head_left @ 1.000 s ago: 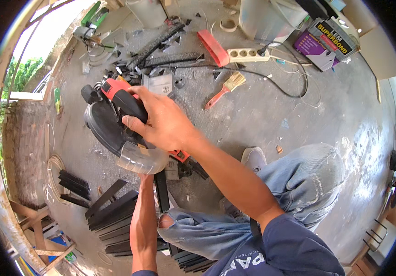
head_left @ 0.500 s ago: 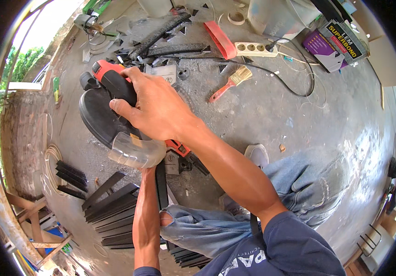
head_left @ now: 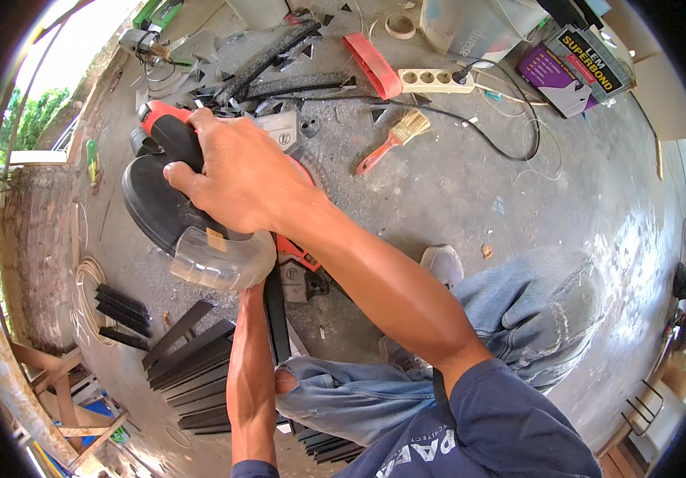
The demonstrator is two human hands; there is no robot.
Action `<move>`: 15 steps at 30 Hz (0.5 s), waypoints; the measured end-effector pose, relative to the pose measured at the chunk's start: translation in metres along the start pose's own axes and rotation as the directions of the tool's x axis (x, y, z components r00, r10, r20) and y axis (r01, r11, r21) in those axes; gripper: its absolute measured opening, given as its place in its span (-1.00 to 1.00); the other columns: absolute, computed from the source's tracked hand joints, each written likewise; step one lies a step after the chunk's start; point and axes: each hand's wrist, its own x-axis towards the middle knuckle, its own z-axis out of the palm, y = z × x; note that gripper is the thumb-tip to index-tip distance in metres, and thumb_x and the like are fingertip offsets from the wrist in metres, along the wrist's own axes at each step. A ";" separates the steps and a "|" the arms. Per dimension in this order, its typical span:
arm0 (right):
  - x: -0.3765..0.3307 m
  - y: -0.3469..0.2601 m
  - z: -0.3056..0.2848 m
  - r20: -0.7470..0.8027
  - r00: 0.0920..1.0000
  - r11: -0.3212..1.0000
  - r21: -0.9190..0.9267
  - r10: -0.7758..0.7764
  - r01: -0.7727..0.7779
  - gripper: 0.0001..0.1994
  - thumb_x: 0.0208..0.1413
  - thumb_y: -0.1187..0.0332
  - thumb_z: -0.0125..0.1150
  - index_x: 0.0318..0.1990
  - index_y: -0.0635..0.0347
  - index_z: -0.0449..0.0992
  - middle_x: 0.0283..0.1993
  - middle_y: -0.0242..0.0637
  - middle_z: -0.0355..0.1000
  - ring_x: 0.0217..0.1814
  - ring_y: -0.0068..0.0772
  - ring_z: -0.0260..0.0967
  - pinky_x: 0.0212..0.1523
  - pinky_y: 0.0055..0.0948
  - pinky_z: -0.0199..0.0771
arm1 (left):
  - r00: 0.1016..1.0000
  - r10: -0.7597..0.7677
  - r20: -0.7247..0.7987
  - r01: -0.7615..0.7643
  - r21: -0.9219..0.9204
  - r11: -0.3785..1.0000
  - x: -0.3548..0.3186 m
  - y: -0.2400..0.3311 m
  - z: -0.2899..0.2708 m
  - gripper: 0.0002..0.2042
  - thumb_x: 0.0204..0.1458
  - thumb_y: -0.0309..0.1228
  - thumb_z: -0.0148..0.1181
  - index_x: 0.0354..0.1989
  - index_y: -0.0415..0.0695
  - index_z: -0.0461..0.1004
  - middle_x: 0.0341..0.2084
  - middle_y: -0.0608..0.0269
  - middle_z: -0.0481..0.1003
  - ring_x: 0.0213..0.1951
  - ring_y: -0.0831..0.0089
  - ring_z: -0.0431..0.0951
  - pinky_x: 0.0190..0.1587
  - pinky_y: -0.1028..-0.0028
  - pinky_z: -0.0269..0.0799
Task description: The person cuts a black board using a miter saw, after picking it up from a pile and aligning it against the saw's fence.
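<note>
A person crouches over a miter saw [head_left: 152, 195] with a red-and-black grip, a round black blade housing and a clear guard [head_left: 223, 259]. The right hand [head_left: 243, 171] has its fingers curled round the grip. The left forearm [head_left: 251, 366] reaches up under the clear guard, where the saw hides the left hand, so its openness and whatever it might hold cannot be told. A long black strip [head_left: 278, 319] runs beside that forearm, toward the saw from its near side.

The saw is on the grey floor [head_left: 518, 199]. Also on the saw's near side lies a fanned row of black strips [head_left: 192, 374]; to the saw's near left are shorter black pieces [head_left: 122, 315] and a coiled pale cable [head_left: 88, 295]. Dark offcuts [head_left: 267, 56] litter the floor just beyond the saw. To its right lies a red-handled paintbrush [head_left: 391, 143]; beyond the saw on the right are a hollow red piece [head_left: 371, 64], a cream power strip [head_left: 436, 80] with a black plug in it, and, farthest right, a purple-and-grey box [head_left: 558, 76].
</note>
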 end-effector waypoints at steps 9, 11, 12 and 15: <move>0.006 -0.010 -0.003 0.082 0.995 0.997 -0.052 0.062 -0.058 -0.45 0.07 0.15 0.17 -0.06 0.63 0.36 -0.24 0.31 0.46 -0.11 0.25 0.46 -0.03 -0.07 0.46 | 1.000 0.006 0.017 -0.006 0.025 1.000 0.012 0.002 -0.008 -0.40 -0.02 -0.22 0.34 0.19 -0.17 0.31 0.00 -0.06 0.43 0.03 -0.03 0.43 0.06 0.08 0.32; 0.008 -0.012 -0.001 0.041 0.997 0.997 -0.060 0.058 -0.055 -0.49 0.05 0.15 0.20 -0.15 0.60 0.39 -0.33 0.30 0.47 -0.20 0.26 0.48 -0.09 -0.06 0.45 | 0.999 0.004 0.048 -0.006 0.036 0.999 0.014 0.004 -0.015 -0.39 -0.03 -0.23 0.35 0.19 -0.17 0.31 0.00 -0.07 0.43 0.04 -0.04 0.43 0.05 0.08 0.32; 0.008 -0.014 -0.001 0.063 0.995 0.996 -0.061 0.071 -0.067 -0.49 0.06 0.14 0.18 -0.15 0.59 0.40 -0.32 0.29 0.48 -0.19 0.25 0.48 -0.07 -0.07 0.46 | 0.997 0.002 0.078 -0.006 0.044 0.999 0.010 0.003 -0.022 -0.39 -0.03 -0.23 0.36 0.20 -0.17 0.30 0.00 -0.07 0.43 0.04 -0.04 0.42 0.05 0.08 0.32; 0.016 -0.011 0.001 0.055 0.996 0.995 -0.078 0.066 -0.062 -0.50 0.08 0.12 0.15 -0.16 0.58 0.42 -0.30 0.27 0.49 -0.16 0.23 0.49 -0.05 -0.08 0.47 | 0.978 0.034 0.206 -0.051 0.076 0.996 -0.009 0.017 -0.048 -0.37 -0.04 -0.23 0.37 0.20 -0.17 0.29 0.01 -0.08 0.42 0.04 -0.05 0.42 0.05 0.07 0.32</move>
